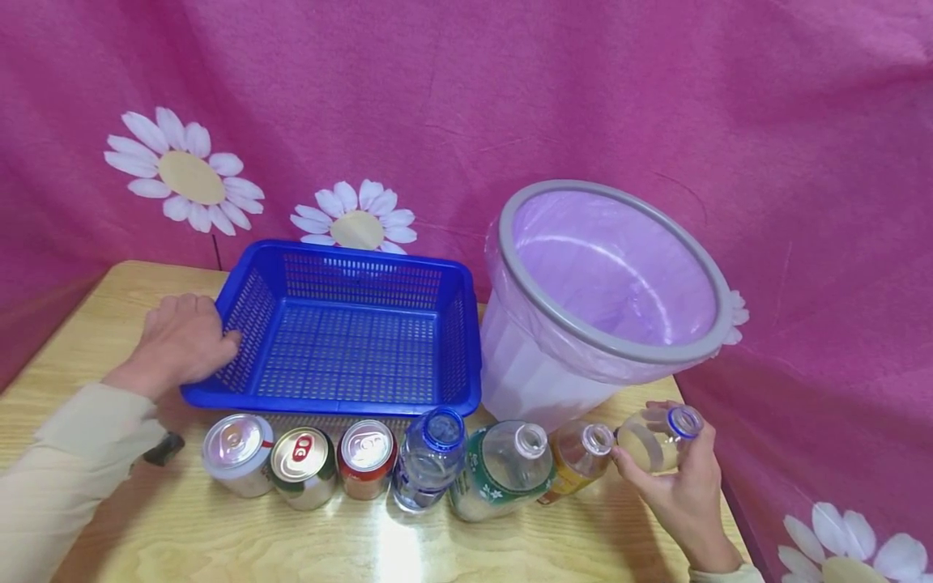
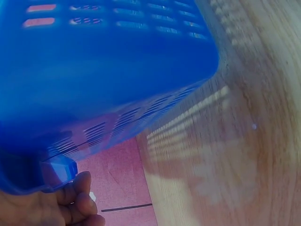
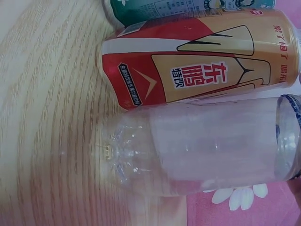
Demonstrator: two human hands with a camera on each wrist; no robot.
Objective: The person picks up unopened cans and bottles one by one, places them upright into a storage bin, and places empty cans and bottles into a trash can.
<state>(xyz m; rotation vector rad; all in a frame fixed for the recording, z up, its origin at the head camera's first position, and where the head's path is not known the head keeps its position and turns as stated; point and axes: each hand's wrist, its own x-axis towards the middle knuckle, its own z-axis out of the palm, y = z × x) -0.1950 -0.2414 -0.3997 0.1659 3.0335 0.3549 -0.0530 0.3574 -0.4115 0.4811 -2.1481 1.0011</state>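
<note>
My left hand grips the left rim of a blue plastic basket. Curled fingers show under that rim in the left wrist view. At the right end of the row, my right hand holds a clear empty plastic bottle with a blue ring at its neck. The right wrist view shows this bottle upright, its base at the table top. Close beside it stands a bottle with a red and gold label; the green-labelled bottle comes after that.
A white bin with a grey rim and pink liner stands behind the bottles. Left along the row are a clear bottle with a blue neck, a red can, a green-and-white can and a whitish can. A pink flowered cloth hangs behind.
</note>
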